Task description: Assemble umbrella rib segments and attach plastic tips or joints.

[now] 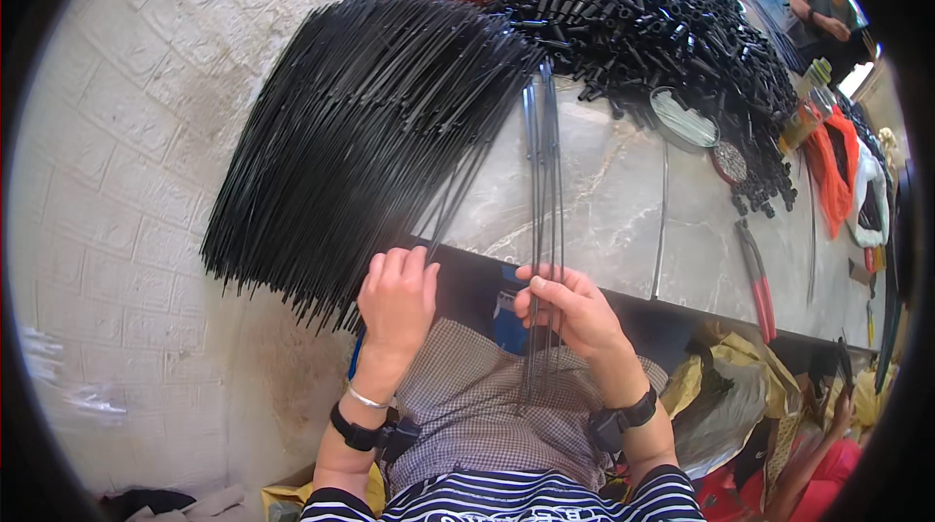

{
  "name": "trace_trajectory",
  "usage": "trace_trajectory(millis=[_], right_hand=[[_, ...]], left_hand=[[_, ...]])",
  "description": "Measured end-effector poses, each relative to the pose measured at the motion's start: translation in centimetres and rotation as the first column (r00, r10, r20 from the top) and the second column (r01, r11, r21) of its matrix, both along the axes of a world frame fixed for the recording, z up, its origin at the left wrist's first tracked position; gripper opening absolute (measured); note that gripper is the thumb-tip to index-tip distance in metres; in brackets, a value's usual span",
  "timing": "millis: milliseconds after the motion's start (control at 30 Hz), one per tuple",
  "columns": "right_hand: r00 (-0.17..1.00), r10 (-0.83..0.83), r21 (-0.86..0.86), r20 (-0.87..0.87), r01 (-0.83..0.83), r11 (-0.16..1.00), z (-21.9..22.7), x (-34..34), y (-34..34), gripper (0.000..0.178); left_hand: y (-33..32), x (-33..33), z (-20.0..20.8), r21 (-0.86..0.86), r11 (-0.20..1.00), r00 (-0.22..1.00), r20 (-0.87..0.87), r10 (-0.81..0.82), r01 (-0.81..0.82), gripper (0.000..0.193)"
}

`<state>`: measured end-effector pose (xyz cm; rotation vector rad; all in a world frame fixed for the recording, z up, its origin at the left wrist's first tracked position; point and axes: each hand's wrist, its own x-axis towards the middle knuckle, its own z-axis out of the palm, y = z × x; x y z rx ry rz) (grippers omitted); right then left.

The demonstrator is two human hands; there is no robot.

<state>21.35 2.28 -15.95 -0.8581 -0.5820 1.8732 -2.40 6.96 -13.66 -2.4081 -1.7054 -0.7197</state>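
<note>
A large heap of thin black rods lies side by side at the table's left, their near ends jutting past its front edge. Against the right side of this heap, my left hand is closed, back upward, with curled fingers at the near ends of a few rods; its fingertips are partly hidden. My right hand pinches several separate thin black rods between thumb and fingers. Those rods reach from the table over its front edge, their near ends hanging above my lap.
Black tubular pieces are piled at the back. A round tin of pale sticks, a small dish and red-handled pliers lie on the marbled table. A white brick wall stands left. Other people are at the right.
</note>
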Motion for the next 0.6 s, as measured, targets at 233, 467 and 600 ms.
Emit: trace_trajectory(millis=[233,467,600], right_hand=[[0.999,0.012,-0.140,0.040,-0.006,0.990,0.9,0.5,-0.8,0.030],[0.999,-0.038,-0.178,0.031,0.043,0.983,0.1,0.5,-1.6,0.028],[0.991,-0.111,-0.140,0.070,0.120,0.983,-1.3,0.2,-2.0,0.028]], left_hand=[[0.4,-0.6,0.8,-0.067,0.998,1.000,0.012,-0.004,0.005,0.022],[-0.5,2.1,2.6,-0.019,0.987,0.967,0.202,-0.154,0.161,0.021],[-3.5,5.6,1.3,-0.385,0.840,0.875,0.441,-0.197,0.383,0.018]])
